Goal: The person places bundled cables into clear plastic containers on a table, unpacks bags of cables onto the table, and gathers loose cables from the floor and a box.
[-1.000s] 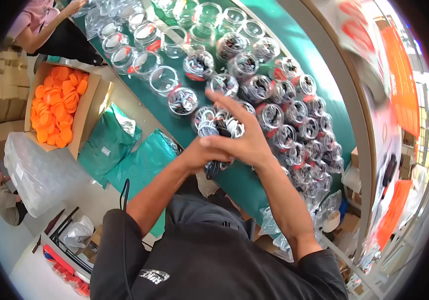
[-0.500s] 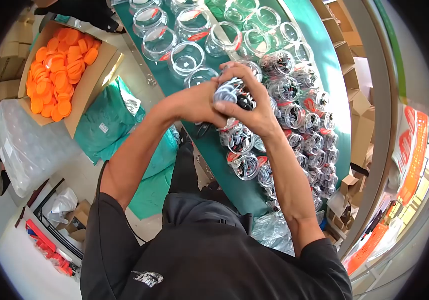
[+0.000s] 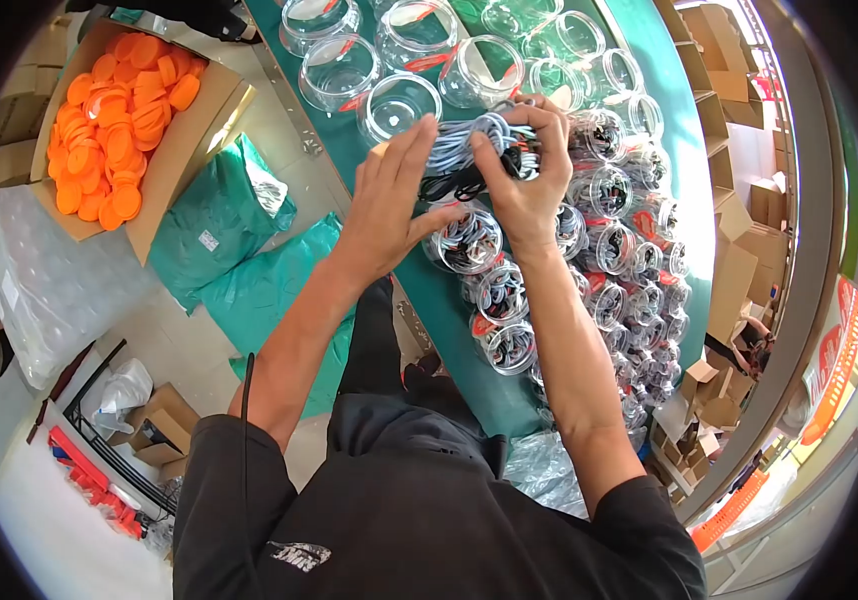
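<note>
A bundle of coiled cables (image 3: 470,145), pale grey-blue with black strands, is held above the green table (image 3: 439,305). My right hand (image 3: 532,165) grips it from the right, thumb across the coils and fingers curled behind. My left hand (image 3: 389,195) is on the bundle's left side, fingers stretched out and thumb apart; whether the fingertips touch the cables I cannot tell. Just below is a transparent jar (image 3: 467,240) packed with cables. Beyond my hands stands a transparent jar (image 3: 399,108) without cables, among several like it, some with red labels.
Many cable-filled jars (image 3: 609,190) crowd the table's right side. To the left, a cardboard box (image 3: 184,165) holds orange lids (image 3: 109,130). Green bags (image 3: 219,225) and a large transparent bag (image 3: 44,290) lie on the floor. Cardboard boxes (image 3: 739,250) line the right side.
My hands, closed together around the cable bundle before, have come apart. The left has opened and moved left; the right keeps the bundle, which is now more visible. The view has shifted slightly.
</note>
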Demonstrator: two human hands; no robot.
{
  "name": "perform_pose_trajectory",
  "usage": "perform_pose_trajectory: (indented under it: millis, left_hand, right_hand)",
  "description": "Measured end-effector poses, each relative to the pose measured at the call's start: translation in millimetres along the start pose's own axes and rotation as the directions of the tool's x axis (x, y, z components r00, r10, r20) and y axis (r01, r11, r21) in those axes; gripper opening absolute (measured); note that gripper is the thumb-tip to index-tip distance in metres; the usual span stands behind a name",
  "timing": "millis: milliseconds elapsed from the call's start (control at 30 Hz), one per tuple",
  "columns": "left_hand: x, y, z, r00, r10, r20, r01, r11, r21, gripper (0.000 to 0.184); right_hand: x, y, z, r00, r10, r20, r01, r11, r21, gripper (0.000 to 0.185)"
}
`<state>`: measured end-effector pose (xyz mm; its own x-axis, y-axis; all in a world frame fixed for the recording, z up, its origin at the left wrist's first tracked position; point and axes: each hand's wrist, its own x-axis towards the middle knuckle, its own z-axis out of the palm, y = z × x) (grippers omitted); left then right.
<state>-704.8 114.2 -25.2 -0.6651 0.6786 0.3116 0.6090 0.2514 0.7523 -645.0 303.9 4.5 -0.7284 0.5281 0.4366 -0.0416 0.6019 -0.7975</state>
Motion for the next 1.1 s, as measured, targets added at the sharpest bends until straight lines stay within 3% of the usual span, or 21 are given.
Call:
perform_pose_trajectory:
  millis: [67,133,233,333,433,733,833,933,967,1100]
  left_hand:
    - [-17.2,-7.4,1.7,1.000,0.017,-0.022,-0.017,1.000,0.003,0.090]
    - [-30.5,-10.7,6.7,0.988,-0.146,-0.045,0.138,0.981,-0.139,0.080]
    - [-33.4,-8.0,17.0,0.964,-0.258,-0.057,0.232,0.929,-0.287,0.077]
    - [-26.1,-11.1,24.0,0.946,-0.317,-0.066,0.282,0.906,-0.316,0.081]
    - [-20.6,-5.2,17.3,0.928,-0.371,-0.033,0.343,0.884,-0.319,0.079]
    - [-11.0,-12.5,21.2,0.919,-0.391,-0.052,0.374,0.906,-0.196,0.062]
    - [-11.3,-5.5,18.4,0.890,-0.457,-0.002,0.439,0.855,-0.275,0.062]
    - [-19.1,-2.9,17.5,0.884,-0.467,-0.020,0.413,0.801,-0.433,0.059]
    - [-23.2,-4.1,16.7,0.882,-0.471,-0.016,0.419,0.798,-0.432,0.059]
    - [-20.8,-5.4,15.5,0.935,-0.354,-0.006,0.342,0.906,-0.250,0.052]
  right_hand:
    - [-2.9,1.5,2.3,1.000,-0.013,0.003,0.013,1.000,-0.006,0.034]
    - [-6.0,0.1,1.2,0.999,-0.046,0.005,0.046,0.999,-0.026,0.034]
    - [-12.4,-5.0,6.7,0.993,-0.117,0.013,0.118,0.989,-0.087,0.033]
    - [-17.8,-4.0,10.1,0.979,-0.199,0.041,0.203,0.972,-0.119,0.037]
    - [-20.9,-12.6,6.5,0.951,-0.283,0.123,0.293,0.953,-0.073,0.044]
    - [-25.9,-17.1,8.0,0.936,-0.288,0.201,0.301,0.953,-0.037,0.047]
    - [-20.8,-17.0,13.9,0.969,-0.142,0.204,0.147,0.989,-0.010,0.048]
    - [-17.1,-16.0,26.6,0.978,-0.145,0.149,0.159,0.983,-0.090,0.048]
    - [-19.0,-17.3,34.5,0.996,0.012,0.084,-0.007,0.999,-0.054,0.047]
    - [-28.8,-22.1,57.7,0.986,0.061,-0.155,-0.083,0.986,-0.145,0.043]
